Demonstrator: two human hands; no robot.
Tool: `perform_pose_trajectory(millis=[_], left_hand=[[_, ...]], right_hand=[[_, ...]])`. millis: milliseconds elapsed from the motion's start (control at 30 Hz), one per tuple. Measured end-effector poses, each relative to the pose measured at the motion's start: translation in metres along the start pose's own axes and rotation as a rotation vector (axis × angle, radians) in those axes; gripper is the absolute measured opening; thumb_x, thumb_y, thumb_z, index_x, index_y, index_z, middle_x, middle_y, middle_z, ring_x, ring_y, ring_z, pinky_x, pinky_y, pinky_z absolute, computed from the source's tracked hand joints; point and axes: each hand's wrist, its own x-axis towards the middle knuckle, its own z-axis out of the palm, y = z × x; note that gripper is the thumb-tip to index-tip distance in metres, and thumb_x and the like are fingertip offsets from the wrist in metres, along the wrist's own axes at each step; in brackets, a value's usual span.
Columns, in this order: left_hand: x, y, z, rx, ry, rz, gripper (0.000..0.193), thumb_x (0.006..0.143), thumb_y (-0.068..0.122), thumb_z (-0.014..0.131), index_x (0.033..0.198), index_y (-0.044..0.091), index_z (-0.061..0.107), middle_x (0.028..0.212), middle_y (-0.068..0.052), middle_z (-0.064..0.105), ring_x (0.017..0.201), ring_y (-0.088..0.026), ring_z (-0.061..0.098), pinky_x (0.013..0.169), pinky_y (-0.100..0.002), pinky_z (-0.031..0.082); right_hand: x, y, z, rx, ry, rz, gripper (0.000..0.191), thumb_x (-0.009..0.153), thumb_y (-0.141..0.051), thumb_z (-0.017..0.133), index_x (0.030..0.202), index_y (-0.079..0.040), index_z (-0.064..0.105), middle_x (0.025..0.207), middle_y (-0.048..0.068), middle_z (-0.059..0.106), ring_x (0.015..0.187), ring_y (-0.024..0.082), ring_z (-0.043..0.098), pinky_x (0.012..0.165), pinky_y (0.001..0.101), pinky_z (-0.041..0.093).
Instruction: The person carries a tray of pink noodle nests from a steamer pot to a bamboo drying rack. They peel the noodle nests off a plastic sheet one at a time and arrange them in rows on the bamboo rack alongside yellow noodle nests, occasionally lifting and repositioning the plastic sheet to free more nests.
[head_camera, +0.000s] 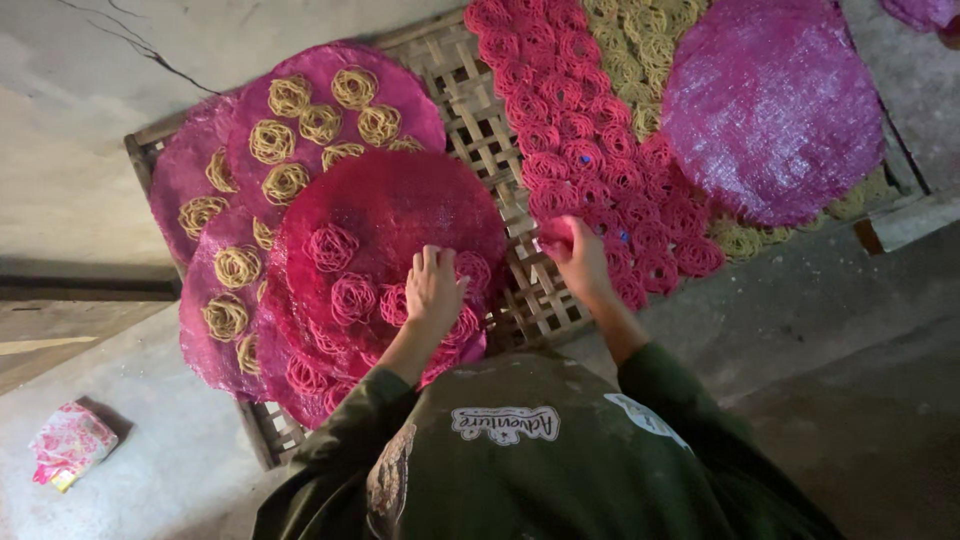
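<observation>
Two hands are moving pink noodle nests between a woven rack and a round mesh mat.

The left hand (434, 288) is lying flat with fingers spread loosely on a pink nest (462, 268) at about 4 o'clock on the red mesh mat (400, 205), holding nothing closed. The right hand (578, 255) is pinching one pink noodle nest (556, 234) between its fingertips, at the 7 o'clock end of the pink row (580, 150) on the bamboo rack (480, 140). These coils are looking light, thin and probably brittle, so I judge they are best lifted from under the outer rim, gently, never by the loose middle strands. Yellow nests (320, 122) are resting on the mat at 11 o'clock.
</observation>
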Motion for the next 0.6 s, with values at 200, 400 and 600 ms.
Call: perform_pose_trajectory(millis=[200,400,600], left_hand=[[0.003,-0.005,0.009,-0.156,-0.117,0.004,0.025,0.087,0.019,0.073,0.106,0.008,0.061,0.114,-0.013,0.059,0.103,-0.032,0.063,0.086,-0.045,0.057],[-0.019,0.042,-0.008,-0.541,-0.434,-0.023,0.041,0.087,0.03,0.077,0.116,0.009,0.057,0.104,-0.011,0.068,0.084,-0.027,0.07,0.076,-0.042,0.061],[-0.057,0.024,-0.027,-0.214,-0.02,0.248,0.05,0.081,0.03,0.081,0.121,0.008,0.061,0.119,-0.014,0.063,0.105,-0.032,0.062,0.087,-0.044,0.056]], right_hand=[[-0.009,-0.029,-0.015,-0.429,0.03,-0.026,0.057,0.082,-0.007,0.072,0.136,0.0,0.057,0.119,0.026,0.062,0.112,0.045,0.058,0.096,0.0537,0.049],[-0.063,-0.03,0.009,0.613,-0.275,0.612,0.037,0.102,-0.027,0.067,0.129,-0.002,0.066,0.114,0.015,0.072,0.107,0.029,0.069,0.09,0.0441,0.057],[-0.086,-0.004,0.007,0.801,-0.145,0.535,0.04,0.094,-0.008,0.066,0.133,-0.004,0.063,0.119,0.013,0.07,0.11,0.027,0.067,0.094,0.0406,0.057]])
